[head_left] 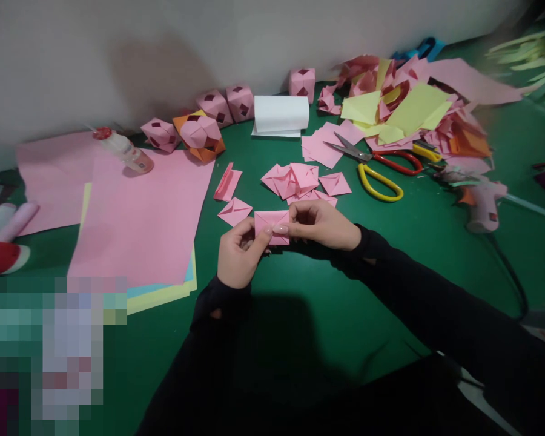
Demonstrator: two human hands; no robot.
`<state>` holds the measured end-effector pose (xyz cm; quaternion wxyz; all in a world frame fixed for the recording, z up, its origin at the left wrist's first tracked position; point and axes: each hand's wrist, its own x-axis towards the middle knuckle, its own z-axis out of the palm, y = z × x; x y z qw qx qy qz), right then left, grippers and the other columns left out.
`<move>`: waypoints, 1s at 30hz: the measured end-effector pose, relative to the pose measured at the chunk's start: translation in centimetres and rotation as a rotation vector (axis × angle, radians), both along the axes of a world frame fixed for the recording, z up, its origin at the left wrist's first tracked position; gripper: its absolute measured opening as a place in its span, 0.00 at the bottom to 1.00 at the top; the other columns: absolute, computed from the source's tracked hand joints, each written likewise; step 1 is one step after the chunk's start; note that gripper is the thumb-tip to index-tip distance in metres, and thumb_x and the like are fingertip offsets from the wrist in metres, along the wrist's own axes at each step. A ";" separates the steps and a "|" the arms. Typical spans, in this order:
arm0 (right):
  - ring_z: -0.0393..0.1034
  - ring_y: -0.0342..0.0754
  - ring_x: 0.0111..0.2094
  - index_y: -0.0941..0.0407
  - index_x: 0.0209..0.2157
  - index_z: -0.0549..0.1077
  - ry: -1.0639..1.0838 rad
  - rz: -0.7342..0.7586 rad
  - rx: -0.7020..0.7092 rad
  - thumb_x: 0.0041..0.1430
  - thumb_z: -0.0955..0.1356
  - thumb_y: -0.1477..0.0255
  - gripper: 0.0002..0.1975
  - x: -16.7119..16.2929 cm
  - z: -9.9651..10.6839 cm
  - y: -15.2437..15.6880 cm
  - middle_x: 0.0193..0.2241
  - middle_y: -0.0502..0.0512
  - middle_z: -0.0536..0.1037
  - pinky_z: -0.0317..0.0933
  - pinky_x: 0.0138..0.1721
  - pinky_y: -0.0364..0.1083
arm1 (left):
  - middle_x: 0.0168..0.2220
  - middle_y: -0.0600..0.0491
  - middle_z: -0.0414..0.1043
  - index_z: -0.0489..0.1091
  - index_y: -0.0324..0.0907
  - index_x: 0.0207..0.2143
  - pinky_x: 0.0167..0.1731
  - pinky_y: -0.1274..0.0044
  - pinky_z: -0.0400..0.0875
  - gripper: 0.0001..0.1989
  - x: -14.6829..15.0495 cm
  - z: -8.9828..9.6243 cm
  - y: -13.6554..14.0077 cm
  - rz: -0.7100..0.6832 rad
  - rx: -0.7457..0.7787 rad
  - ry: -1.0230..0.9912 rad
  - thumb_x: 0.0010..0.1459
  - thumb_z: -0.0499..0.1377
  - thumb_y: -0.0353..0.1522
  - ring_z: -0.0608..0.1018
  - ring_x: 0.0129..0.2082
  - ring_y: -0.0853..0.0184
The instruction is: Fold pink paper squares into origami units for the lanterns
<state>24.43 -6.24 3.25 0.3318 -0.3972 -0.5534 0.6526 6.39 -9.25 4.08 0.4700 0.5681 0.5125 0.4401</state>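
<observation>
Two black sleeves lie nearest, reaching over one green table. A pixelated patch hides its lower left corner. From the left come two large pink sheets, yellow and blue edges under the nearer, with one tilted red-capped bottle above it. Along the wall stand four pink folded-paper cubes, one pink-and-orange paper form and, before the last cube, one white block. Left hand and right hand both pinch one folded pink paper between thumb and fingers, mid-table. Just beyond lie three separate folded pieces and an overlapping heap, uncountable, its near edge partly behind the right hand. Farther right: one pair of scissors, red and yellow loops; one scrap pile; one corded glue gun.
</observation>
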 end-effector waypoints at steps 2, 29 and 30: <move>0.60 0.37 0.20 0.58 0.22 0.67 -0.009 0.001 0.000 0.44 0.77 0.61 0.20 0.0 0.0 0.0 0.18 0.46 0.70 0.53 0.21 0.40 | 0.20 0.58 0.67 0.71 0.41 0.24 0.20 0.79 0.65 0.10 0.1 -0.1 0.0 0.000 -0.001 -0.002 0.53 0.63 0.37 0.69 0.19 0.72; 0.63 0.37 0.22 0.59 0.23 0.68 0.033 0.065 0.065 0.53 0.74 0.63 0.16 0.0 -0.1 0.0 0.20 0.46 0.70 0.58 0.24 0.39 | 0.23 0.57 0.72 0.76 0.38 0.32 0.19 0.83 0.70 0.10 0.2 -0.5 0.2 0.048 -0.042 -0.079 0.52 0.65 0.37 0.70 0.19 0.75; 0.63 0.37 0.22 0.59 0.23 0.68 0.033 0.066 0.068 0.53 0.74 0.63 0.16 0.0 0.0 0.0 0.20 0.46 0.70 0.58 0.24 0.39 | 0.24 0.57 0.72 0.77 0.38 0.33 0.20 0.83 0.70 0.10 0.1 -0.5 0.2 0.051 -0.048 -0.075 0.52 0.65 0.37 0.70 0.19 0.75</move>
